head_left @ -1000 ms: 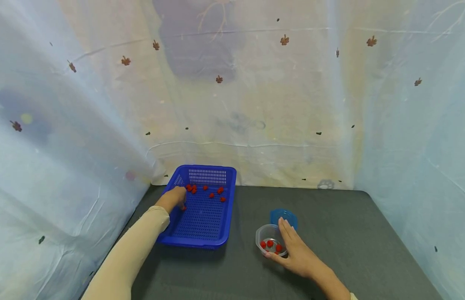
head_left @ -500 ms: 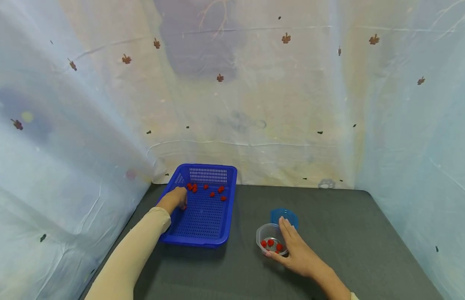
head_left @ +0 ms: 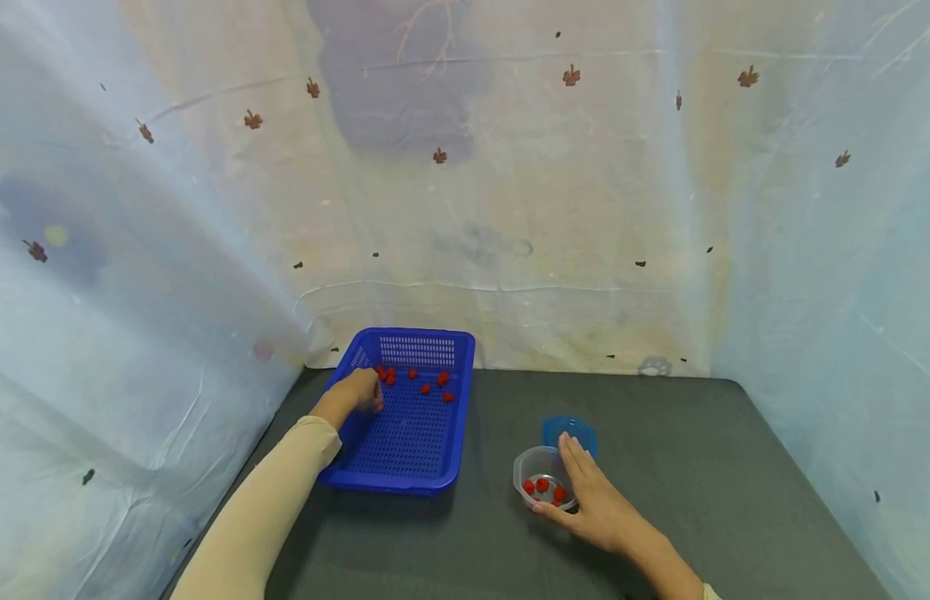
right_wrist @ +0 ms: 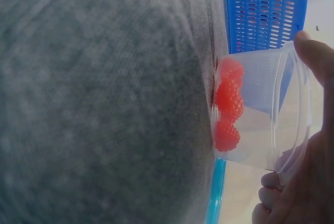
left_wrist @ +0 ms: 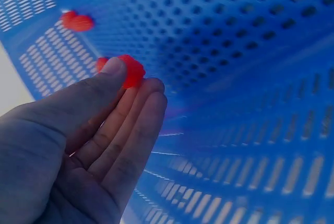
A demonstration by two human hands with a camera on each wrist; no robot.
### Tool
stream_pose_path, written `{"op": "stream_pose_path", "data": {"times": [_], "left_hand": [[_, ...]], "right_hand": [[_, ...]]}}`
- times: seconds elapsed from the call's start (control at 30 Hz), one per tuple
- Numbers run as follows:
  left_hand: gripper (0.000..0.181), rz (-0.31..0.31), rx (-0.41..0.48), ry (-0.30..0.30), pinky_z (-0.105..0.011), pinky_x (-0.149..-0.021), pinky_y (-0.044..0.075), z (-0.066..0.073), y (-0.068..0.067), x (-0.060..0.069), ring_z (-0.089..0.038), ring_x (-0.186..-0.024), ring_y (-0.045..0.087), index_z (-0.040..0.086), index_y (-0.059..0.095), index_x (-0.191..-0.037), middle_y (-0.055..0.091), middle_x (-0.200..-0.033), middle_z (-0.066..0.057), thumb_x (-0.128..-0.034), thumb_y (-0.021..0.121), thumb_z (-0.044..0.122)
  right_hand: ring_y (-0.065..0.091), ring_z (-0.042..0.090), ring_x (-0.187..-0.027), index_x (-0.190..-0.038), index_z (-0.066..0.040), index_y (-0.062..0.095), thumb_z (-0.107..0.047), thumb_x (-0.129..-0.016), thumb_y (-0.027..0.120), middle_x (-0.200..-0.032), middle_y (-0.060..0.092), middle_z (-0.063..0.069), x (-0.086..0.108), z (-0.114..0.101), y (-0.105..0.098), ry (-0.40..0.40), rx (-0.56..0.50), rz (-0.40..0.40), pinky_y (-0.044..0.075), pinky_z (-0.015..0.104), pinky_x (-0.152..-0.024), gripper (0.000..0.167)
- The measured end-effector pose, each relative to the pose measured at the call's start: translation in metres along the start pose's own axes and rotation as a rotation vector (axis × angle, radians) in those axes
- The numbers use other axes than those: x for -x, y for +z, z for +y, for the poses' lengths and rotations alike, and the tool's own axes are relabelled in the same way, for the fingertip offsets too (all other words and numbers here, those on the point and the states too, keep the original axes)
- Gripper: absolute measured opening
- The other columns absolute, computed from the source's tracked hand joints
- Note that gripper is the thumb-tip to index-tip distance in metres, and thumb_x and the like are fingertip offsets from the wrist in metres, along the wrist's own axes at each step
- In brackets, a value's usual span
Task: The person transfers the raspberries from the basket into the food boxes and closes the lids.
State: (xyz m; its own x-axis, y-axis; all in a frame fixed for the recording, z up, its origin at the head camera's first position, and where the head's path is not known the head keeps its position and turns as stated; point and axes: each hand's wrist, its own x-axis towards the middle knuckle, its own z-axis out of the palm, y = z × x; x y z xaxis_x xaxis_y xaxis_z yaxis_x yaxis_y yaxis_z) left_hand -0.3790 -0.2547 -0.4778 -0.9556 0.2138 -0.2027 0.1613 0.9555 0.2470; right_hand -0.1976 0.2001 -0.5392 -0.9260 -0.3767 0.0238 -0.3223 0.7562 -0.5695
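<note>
In the left wrist view my left hand (left_wrist: 104, 130) pinches a red raspberry (left_wrist: 134, 71) between thumb and fingertips, over the floor of the blue basket (head_left: 393, 483). The head view hides that berry behind the hand (head_left: 354, 393). Several other raspberries (head_left: 425, 389) lie toward the basket's far end. My right hand (head_left: 598, 508) holds a clear plastic tub (head_left: 521, 467) by the rim, thumb on the near side and fingers on the far side. Inside, several raspberries (right_wrist: 229, 98) rest on the tub's bottom, which stands on the table.
A blue lid (head_left: 577, 432) lies on the dark grey table (head_left: 660, 442) just behind the tub. Patterned curtain walls (head_left: 495, 208) enclose the table at the back and both sides. The basket's raised rim stands left of the tub.
My left hand has shifted slightly right and up within the basket, and the raspberry visible by its fingertips earlier is now pinched. The right hand and tub keep their place.
</note>
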Motion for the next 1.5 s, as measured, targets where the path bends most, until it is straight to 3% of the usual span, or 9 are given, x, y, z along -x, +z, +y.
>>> {"op": "stream_pose_path", "data": {"times": [0.13,0.47,0.63,0.93,1.17,1.5], "left_hand": [[0.010,0.036,0.051,0.117,-0.034,-0.071,0.055,0.012,-0.013,0.019,-0.017,-0.074,0.063,0.007,0.076,-0.083,0.072,-0.083,-0.001,-0.0927,0.079,0.006],[0.004,0.087,0.182,0.215,-0.041,-0.081,0.060,0.047,-0.018,0.028,-0.016,-0.083,0.069,0.008,0.078,-0.097,0.076,-0.091,-0.001,-0.0984,0.079,0.011],[0.005,0.103,0.214,0.250,-0.041,-0.084,0.060,0.063,-0.020,0.034,-0.017,-0.088,0.069,0.007,0.077,-0.102,0.076,-0.097,-0.003,-0.1008,0.077,0.012],[0.007,0.124,0.240,0.261,-0.040,-0.089,0.061,0.086,-0.028,0.050,-0.017,-0.094,0.070,0.011,0.076,-0.105,0.075,-0.100,0.001,-0.1035,0.075,0.018],[0.007,0.165,0.273,0.328,-0.038,-0.086,0.060,0.105,-0.033,0.065,-0.013,-0.090,0.070,0.011,0.075,-0.105,0.075,-0.097,0.002,-0.1030,0.075,0.017],[0.008,0.199,0.341,0.410,-0.036,-0.087,0.061,0.138,-0.027,0.086,-0.011,-0.092,0.070,0.012,0.075,-0.109,0.076,-0.099,0.002,-0.1033,0.075,0.017]], "right_hand": [[0.012,0.049,-0.162,-0.172,-0.006,0.008,-0.077,-0.093,0.065,-0.179,0.006,0.018,0.000,-0.001,-0.001,0.005,0.007,0.000,0.023,0.070,-0.124,0.120],[0.012,0.048,-0.162,-0.172,-0.005,0.009,-0.076,-0.094,0.065,-0.179,0.006,0.018,0.001,-0.001,-0.001,-0.005,0.001,0.005,0.024,0.070,-0.124,0.119],[0.012,0.048,-0.162,-0.172,-0.006,0.009,-0.076,-0.094,0.064,-0.179,0.006,0.017,0.000,-0.001,-0.001,-0.005,0.007,0.005,0.024,0.070,-0.124,0.119],[0.013,0.049,-0.162,-0.172,-0.005,0.009,-0.078,-0.093,0.065,-0.179,0.008,0.018,0.000,-0.001,-0.001,-0.005,0.007,0.013,0.025,0.071,-0.123,0.121],[0.013,0.049,-0.162,-0.172,-0.004,0.009,-0.077,-0.094,0.065,-0.179,0.007,0.018,0.000,-0.001,-0.001,-0.017,0.010,0.020,0.026,0.070,-0.123,0.121],[0.013,0.050,-0.161,-0.172,-0.003,0.009,-0.076,-0.094,0.065,-0.179,0.008,0.019,0.000,-0.001,-0.001,-0.017,0.010,0.019,0.026,0.070,-0.123,0.120]]}}
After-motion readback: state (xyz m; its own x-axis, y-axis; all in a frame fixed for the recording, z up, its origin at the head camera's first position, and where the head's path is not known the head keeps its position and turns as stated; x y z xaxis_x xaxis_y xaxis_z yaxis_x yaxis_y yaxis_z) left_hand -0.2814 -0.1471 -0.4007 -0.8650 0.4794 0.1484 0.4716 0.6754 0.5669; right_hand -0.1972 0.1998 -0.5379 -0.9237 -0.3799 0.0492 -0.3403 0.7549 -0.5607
